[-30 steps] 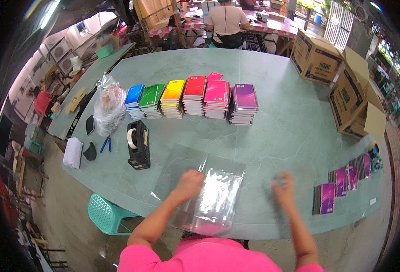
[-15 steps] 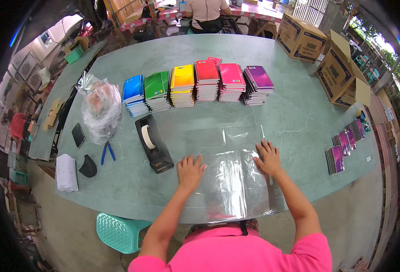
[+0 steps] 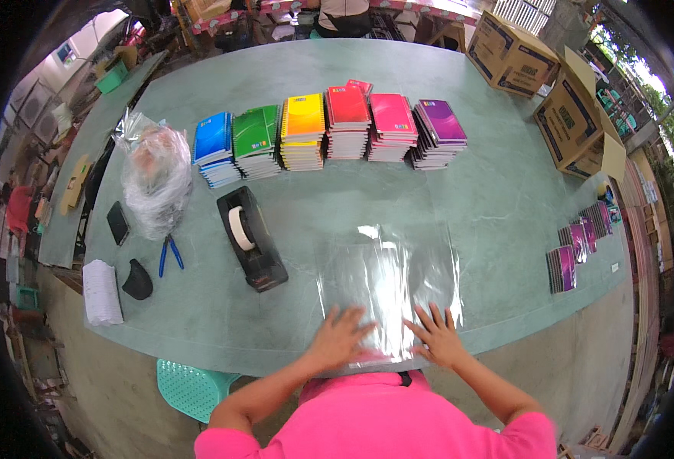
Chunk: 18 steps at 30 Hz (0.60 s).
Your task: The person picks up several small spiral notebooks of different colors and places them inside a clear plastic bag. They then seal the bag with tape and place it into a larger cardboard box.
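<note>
Both hands are held spread and unclenched, with nothing seen to be pinched; the left hand (image 3: 341, 339) is laid at the near left part of a clear plastic sheet (image 3: 389, 275), the right hand (image 3: 440, 336) at its near right part; with 12 o'clock taken as straight away from the body, the fingers of the left are turned roughly toward 1 o'clock, those of the right toward 11; the middle of the sheet is placed between 1 and 2 o'clock from the left hand and between 10 and 11 from the right, so neither can be called clearly nearer; bright streaks are stretched from 12 to 6 o'clock between the hands, but the sheet's long axis cannot be told, its outline being partly lost in glare; on the same green table (image 3: 505, 229), a black tape dispenser (image 3: 266, 262) is set between 10 and 11 o'clock from the left hand, nearer to it than to the right, its length aligned from 11 to 5; blue-handled pliers (image 3: 172, 255) are left farther out at 10; a purple notebook stack (image 3: 441, 122) is seen just past 12 from the hands; small purple notebooks (image 3: 561, 268) are grouped at 2 from the right hand.
</note>
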Available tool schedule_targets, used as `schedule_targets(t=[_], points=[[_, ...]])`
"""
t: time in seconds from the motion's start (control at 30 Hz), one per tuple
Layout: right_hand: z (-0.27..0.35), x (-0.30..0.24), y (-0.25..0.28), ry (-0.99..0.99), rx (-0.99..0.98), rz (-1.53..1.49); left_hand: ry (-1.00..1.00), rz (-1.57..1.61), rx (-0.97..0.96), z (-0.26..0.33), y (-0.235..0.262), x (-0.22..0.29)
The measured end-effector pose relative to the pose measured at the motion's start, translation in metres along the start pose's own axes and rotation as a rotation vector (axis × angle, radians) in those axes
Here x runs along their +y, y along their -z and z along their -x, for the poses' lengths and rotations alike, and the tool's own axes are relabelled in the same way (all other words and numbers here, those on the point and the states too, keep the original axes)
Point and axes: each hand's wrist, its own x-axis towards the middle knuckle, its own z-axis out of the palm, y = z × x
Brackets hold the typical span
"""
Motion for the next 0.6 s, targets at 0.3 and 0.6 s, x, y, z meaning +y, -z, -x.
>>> schedule_targets(t=[0.3, 0.6], points=[[-0.074, 0.029, 0.035, -0.016, 0.079, -0.122, 0.070, -0.031, 0.074, -0.065, 0.022, -0.084], [-0.028, 0.021, 0.035, -0.104, 0.354, -0.345, -0.107, 0.140, 0.012, -0.027, 0.067, -0.057]])
